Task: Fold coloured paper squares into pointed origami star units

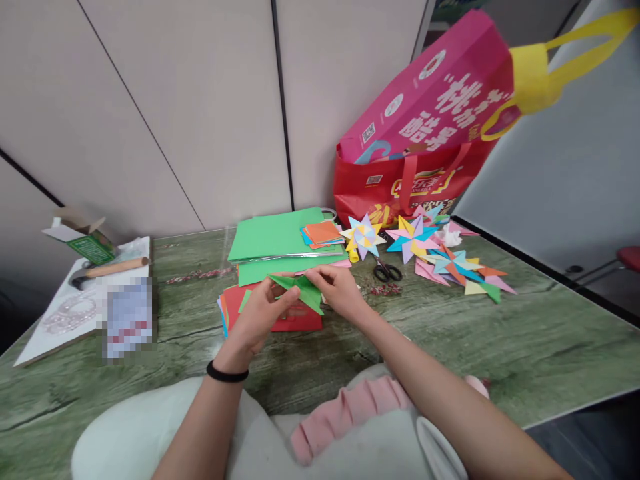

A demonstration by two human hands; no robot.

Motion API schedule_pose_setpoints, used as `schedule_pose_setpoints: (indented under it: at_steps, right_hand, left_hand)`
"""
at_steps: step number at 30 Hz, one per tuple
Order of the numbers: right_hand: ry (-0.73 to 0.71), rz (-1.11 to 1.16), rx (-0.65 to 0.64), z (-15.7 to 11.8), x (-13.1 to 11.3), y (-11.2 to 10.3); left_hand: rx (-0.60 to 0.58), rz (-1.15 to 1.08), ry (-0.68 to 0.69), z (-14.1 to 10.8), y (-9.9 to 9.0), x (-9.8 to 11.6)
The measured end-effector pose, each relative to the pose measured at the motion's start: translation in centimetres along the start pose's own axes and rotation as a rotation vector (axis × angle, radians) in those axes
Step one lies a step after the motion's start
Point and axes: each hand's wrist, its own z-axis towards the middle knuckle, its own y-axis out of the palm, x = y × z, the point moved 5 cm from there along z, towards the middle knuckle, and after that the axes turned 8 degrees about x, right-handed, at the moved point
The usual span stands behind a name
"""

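While the left hand (256, 315) is pinching a folded green paper (309, 293) from one side, its thumb lying on the near face, the right hand (341, 290) is nipping the upper edge between thumb and fingers. Neither is spreading wide. The paper is sitting above the red sheets (303, 324) on the surface (425, 343). A crease is probably being set, so good work is calling for matched edges, a steady left thumb and firm pressing without bending the points.
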Motion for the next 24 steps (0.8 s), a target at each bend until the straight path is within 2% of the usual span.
schedule_pose_setpoints:
  at_steps: [3, 8, 11, 14, 17, 21, 24]
  right_hand:
    - [-0.012, -0.015, 0.012, -0.1, -0.1, 0.0]
    - [0.005, -0.041, 0.092, 0.0, 0.2, -0.6]
    - [0.040, 0.007, 0.100, 0.1, 0.5, -0.5]
    - [0.124, 0.114, 0.074, 0.2, 1.1, -0.2]
    - [0.161, 0.205, 0.029, 0.2, 1.1, 0.2]
    - [0.147, 0.204, -0.081, 0.0, 0.7, 0.4]
    - [0.166, 0.170, -0.107, 0.0, 0.8, 0.3]
  left_hand:
    - [0.030, 0.003, 0.007, 0.1, -0.2, -0.3]
    - [-0.013, -0.002, 0.073, 0.3, -0.1, -0.3]
    - [0.039, 0.005, 0.158, 0.3, -0.1, 0.3]
    - [0.073, -0.009, 0.259, 0.3, -0.3, 1.0]
    - [0.072, 0.031, 0.302, 0.5, -0.5, 1.1]
    - [0.087, 0.152, 0.248, 0.9, -1.1, 0.4]
    - [0.091, 0.182, 0.219, 0.8, -1.2, 0.4]
